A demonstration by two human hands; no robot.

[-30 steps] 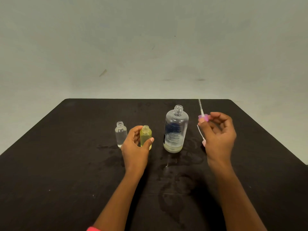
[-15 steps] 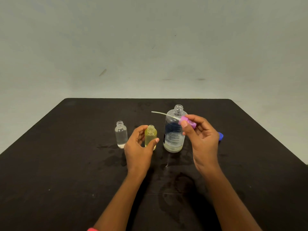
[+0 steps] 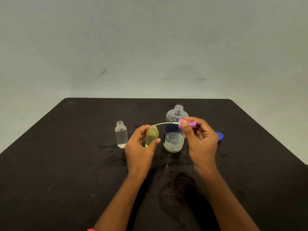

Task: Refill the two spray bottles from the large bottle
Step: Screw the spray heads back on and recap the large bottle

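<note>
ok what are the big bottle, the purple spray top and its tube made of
Large bottle: apparently clear glossy plastic, see-through with moulded neck threads; could be glass. Purple spray top: opaque plastic by its even colour. Tube: thin translucent plastic, flexible since it curves toward the yellow bottle.

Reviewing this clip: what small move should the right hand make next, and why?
Probably tip the purple spray head upright so its tube slides down into the yellow bottle. The right hand pinches the head with the tube lying sideways, its tip at the open neck, while the left hand grips that bottle.
</note>
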